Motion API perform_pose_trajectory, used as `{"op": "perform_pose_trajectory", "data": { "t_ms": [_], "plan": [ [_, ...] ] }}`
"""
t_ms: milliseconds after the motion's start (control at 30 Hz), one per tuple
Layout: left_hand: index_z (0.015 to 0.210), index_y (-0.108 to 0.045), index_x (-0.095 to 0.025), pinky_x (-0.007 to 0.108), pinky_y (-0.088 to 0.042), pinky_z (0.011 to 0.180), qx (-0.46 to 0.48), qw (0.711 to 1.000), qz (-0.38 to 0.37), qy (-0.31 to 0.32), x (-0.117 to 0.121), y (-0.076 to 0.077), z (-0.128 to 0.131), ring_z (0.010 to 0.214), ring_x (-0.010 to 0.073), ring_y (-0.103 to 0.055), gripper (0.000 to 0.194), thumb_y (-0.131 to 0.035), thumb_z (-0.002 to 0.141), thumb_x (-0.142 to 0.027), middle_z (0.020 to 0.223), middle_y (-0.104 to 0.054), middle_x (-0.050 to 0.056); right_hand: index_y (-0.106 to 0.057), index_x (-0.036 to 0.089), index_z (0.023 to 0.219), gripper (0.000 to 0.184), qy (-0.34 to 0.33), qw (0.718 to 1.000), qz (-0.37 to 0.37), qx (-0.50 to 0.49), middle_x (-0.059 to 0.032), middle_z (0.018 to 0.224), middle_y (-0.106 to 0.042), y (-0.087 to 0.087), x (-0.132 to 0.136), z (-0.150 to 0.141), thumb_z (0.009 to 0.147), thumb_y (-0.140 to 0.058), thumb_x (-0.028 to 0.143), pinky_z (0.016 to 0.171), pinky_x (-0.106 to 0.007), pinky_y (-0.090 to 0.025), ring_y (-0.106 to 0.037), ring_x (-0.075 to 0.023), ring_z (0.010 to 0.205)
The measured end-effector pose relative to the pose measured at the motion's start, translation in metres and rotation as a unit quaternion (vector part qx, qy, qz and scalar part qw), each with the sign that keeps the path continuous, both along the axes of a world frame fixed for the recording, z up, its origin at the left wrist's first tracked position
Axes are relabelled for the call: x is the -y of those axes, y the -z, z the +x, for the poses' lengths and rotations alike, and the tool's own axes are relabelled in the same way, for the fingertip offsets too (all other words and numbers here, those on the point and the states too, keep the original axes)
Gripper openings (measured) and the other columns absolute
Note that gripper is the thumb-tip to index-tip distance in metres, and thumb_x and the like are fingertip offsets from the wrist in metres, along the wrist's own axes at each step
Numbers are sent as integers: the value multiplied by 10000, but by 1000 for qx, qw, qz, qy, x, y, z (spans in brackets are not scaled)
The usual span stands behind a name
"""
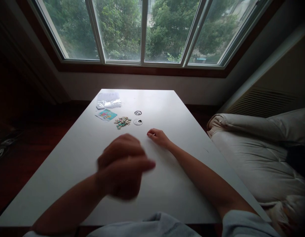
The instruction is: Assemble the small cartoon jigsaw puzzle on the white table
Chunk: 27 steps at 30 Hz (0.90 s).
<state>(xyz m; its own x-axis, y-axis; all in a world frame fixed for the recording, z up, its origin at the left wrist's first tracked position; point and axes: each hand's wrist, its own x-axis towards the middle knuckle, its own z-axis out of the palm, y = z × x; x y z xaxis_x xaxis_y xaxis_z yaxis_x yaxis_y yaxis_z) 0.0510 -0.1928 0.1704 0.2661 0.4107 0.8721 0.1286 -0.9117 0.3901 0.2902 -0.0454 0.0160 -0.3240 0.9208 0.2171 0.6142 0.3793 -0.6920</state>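
Note:
My left hand [124, 166] is raised above the near part of the white table [177, 189], close to the camera and blurred. Its fingers are curled in and the thumb sticks out to the right; no object shows in it. On the tabletop rests my right hand [159, 136], fingers loosely curled toward the thumb, with nothing visible in them. Just beyond it lie a round silvery disc [136, 122] and a smaller round piece [138, 113]. To their left is a heap of small multicoloured jigsaw pieces [122, 122].
A colourful picture sheet [106, 114] in clear plastic lies left of the heap. Behind it are clear plastic bags [108, 100]. A padded, cream-coloured seat [251, 154] stands along the table's right side. Beyond the far edge is a wall with a window [123, 33].

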Motion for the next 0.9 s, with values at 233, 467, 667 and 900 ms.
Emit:
{"op": "perform_pose_trajectory", "data": {
  "t_ms": [233, 467, 667, 900],
  "plan": [
    [1257, -638, -235, 444, -527, 992, -344, 910, -156, -173, -133, 120, 3, 1164, 267, -605, 316, -572, 969, -346, 1286, -632, 109, -708, 215, 1147, 257, 18, 980, 111, 162, -110, 1269, -659, 10, -3, -11, 977, -544, 318, 1052, -402, -429, -569, -255, 1202],
    [1546, -420, -257, 538, -209, 1256, -484, 839, -163, -187, -155, 174, -24, 1530, 325, -275, 677, -406, 987, -638, 1651, -331, 115, -476, 270, 1512, 587, 25, 957, 62, 283, -112, 1653, -334, 21, 3, -9, 1016, -404, 576, 1245, -525, -178, -259, -304, 1539],
    [1620, -282, -297, 549, -130, 1265, -516, 817, -177, -185, -166, 177, -23, 1578, 342, -141, 815, -314, 950, -760, 1708, -187, 83, -247, 293, 1634, 775, 13, 943, 6, 333, -91, 1722, -111, 15, 2, -11, 987, -253, 719, 1260, -563, -52, -90, -313, 1589],
    [1629, -253, -304, 531, -103, 1271, -529, 814, -171, -170, -174, 176, -27, 1583, 333, -120, 838, -300, 941, -779, 1716, -144, 69, -181, 310, 1646, 851, -9, 942, -26, 335, -102, 1724, -58, 11, -3, -10, 946, -248, 790, 1221, -666, 1, -47, -333, 1590]
  ]
}}
